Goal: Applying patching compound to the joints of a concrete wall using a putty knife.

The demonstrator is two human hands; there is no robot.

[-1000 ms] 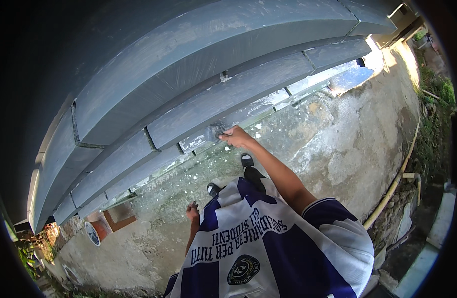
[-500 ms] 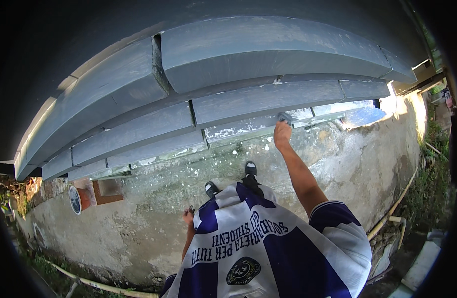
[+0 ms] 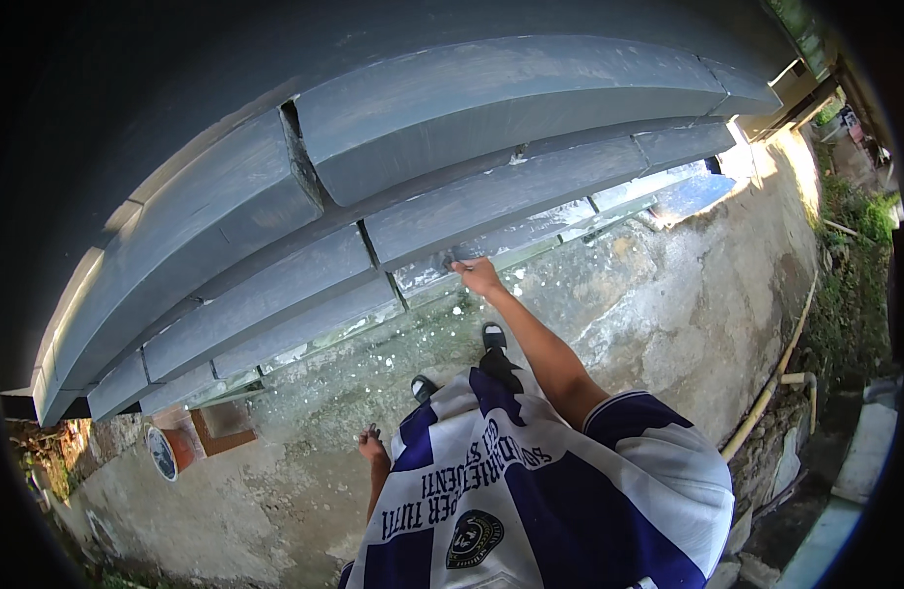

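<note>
My right hand [image 3: 478,278] is closed around a grey-coated brush [image 3: 449,262], whose head is against a patchily painted white-and-grey block [image 3: 511,233] in the lowest visible row. Above it are rows of grey-painted blocks [image 3: 511,93] with dark gaps between their ends. My left hand [image 3: 372,447] hangs low beside my striped shirt, its fingers bent around something small and dark that I cannot make out. Both of my sandals show below the blocks, on the spotted concrete.
An orange bucket [image 3: 177,454] and a brown board [image 3: 226,444] are at the lower left. Stained concrete [image 3: 668,314] surrounds my feet. A yellowish pipe [image 3: 771,398], weeds [image 3: 845,255] and a pale ledge [image 3: 864,442] run along the right. A blue patch [image 3: 692,196] lies beyond the blocks.
My right hand moved right along the lowest row, then back left to near where it started. The view has turned and shifted. My left hand stays low at my side.
</note>
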